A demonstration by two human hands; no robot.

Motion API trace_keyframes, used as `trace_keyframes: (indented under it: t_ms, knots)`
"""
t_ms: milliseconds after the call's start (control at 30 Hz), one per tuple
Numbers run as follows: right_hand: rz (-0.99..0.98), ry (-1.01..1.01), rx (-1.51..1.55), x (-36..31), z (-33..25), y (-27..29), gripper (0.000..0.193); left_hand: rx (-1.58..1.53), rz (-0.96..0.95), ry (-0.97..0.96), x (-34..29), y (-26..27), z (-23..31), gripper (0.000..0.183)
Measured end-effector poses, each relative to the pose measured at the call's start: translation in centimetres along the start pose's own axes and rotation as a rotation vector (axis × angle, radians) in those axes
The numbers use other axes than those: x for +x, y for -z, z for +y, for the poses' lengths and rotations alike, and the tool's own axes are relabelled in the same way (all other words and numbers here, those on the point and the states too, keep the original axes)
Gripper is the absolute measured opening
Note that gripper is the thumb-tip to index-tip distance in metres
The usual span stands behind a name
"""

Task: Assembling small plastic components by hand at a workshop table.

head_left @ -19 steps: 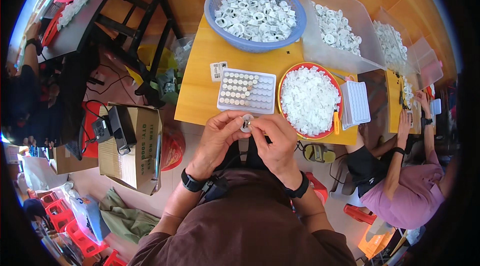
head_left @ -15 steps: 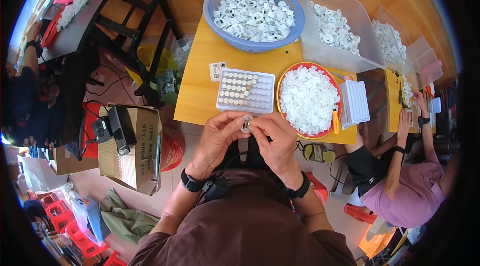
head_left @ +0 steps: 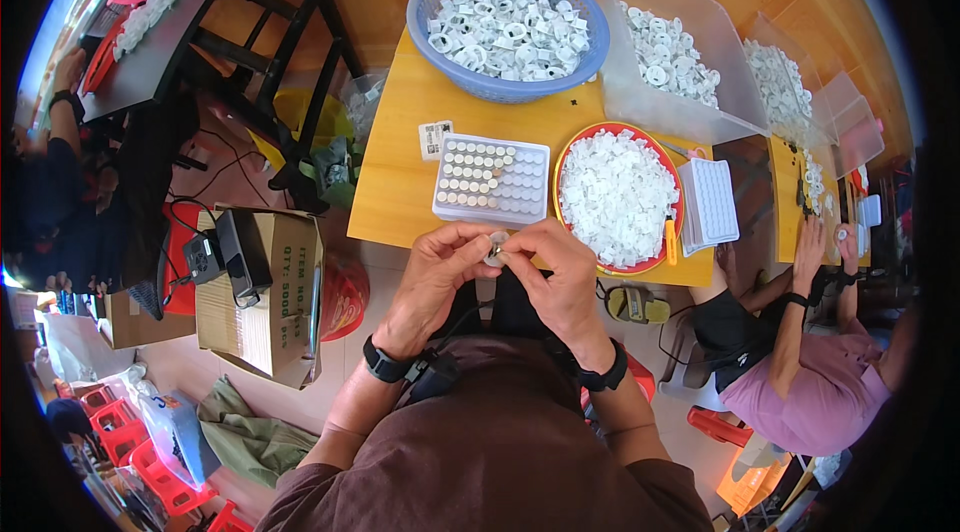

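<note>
So my right hand [head_left: 555, 272] just angled outward a touch, but its fingertips and my left hand's [head_left: 437, 267] both pinch the small white part [head_left: 494, 255] off the table's [head_left: 385, 217] near edge (still mid-fiddle, I'd guess).

Dark green capital letters and figures run sideways, in two lines, down one face of the brown cardboard box [head_left: 290, 302]. A small white rectangular paper label [head_left: 435, 140] on the yellow wooden desk [head_left: 390, 182] bears a square black code with print too tiny to read. Pale marks on the round red plastic bucket [head_left: 345, 302] are illegible.
</note>
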State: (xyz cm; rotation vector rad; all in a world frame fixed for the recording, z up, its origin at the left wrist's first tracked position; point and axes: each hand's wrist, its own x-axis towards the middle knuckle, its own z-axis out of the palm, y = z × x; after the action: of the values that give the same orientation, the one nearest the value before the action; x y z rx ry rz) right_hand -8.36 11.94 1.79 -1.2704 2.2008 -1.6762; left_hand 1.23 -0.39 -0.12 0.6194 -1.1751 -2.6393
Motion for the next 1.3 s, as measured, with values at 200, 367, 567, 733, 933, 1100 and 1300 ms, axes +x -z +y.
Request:
trace_keyframes:
  t_ms: [200,367,567,733,933,1100,1300]
  knots:
    - [0.032,0.086,-0.096,0.4,0.3,-0.1,0.013,0.051,0.072,-0.067,0.4,-0.5,-0.2,0.017]
    - [-0.032,0.089,-0.121,0.4,0.7,0.3,0.013,0.119,0.057,-0.079,0.6,-0.3,-0.5,0.016]
    - [-0.048,-0.146,0.211,0.4,0.7,0.6,0.011,0.169,0.019,-0.079,0.9,-0.6,-0.5,0.016]
    - [-0.042,0.078,-0.207,-0.2,-0.3,0.2,0.013,0.154,0.035,-0.082,0.5,-0.4,-0.7,0.016]
    - [0.017,-0.087,0.094,-0.4,0.9,0.3,0.013,0.133,0.019,-0.057,0.8,-0.9,-0.8,0.016]
    - [0.066,-0.402,0.645,-0.5,1.9,-0.1,0.014,0.166,0.015,-0.061,0.8,-1.6,-0.4,0.018]
    - [0.058,-0.478,0.742,-0.4,1.4,1.0,0.017,-0.073,0.018,0.022,1.0,-2.3,-0.7,0.017]
